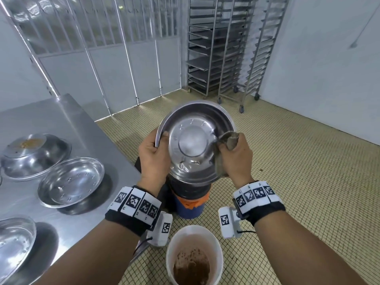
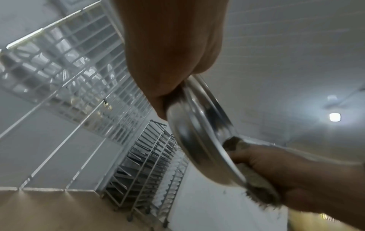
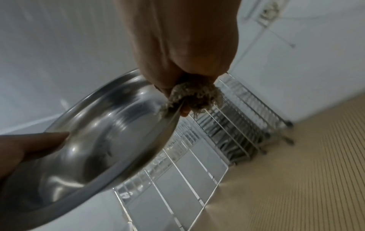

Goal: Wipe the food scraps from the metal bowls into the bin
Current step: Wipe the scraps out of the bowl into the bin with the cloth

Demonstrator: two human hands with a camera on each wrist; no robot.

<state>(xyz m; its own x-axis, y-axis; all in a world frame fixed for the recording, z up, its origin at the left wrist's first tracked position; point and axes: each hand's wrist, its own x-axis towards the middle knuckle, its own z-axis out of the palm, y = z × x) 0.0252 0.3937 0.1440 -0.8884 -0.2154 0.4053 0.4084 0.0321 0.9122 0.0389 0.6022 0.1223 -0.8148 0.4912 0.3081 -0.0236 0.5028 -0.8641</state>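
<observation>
The wiping step is in hand, and by the look of it near its end for this bowl. The left hand (image 1: 153, 154) holds a metal bowl (image 1: 191, 140) tilted up on edge, its fingers curled behind the rim and the thumb hooked over the inner edge. The bowl hangs directly above the dark-lined blue bin (image 1: 190, 199) on the floor. The right hand (image 1: 236, 155) has its fingers bunched tight round a grey-brown cloth (image 1: 229, 139), which is pressed against the bowl's rim on the side away from the left hand. The bowl's inside looks clean and shiny, so I judge the scraps mostly gone. The next move likely calls for a last sweep along the rim toward the bin, then setting this bowl on the table (image 1: 61, 120) to the left of the bin and taking up the upturned bowl with brown scraps on its base (image 1: 30, 155). Two clean-looking bowls (image 1: 71, 183) lie nearer on that table. A white bucket of brown matter (image 1: 194, 256) stands just nearer the person than the bin.
</observation>
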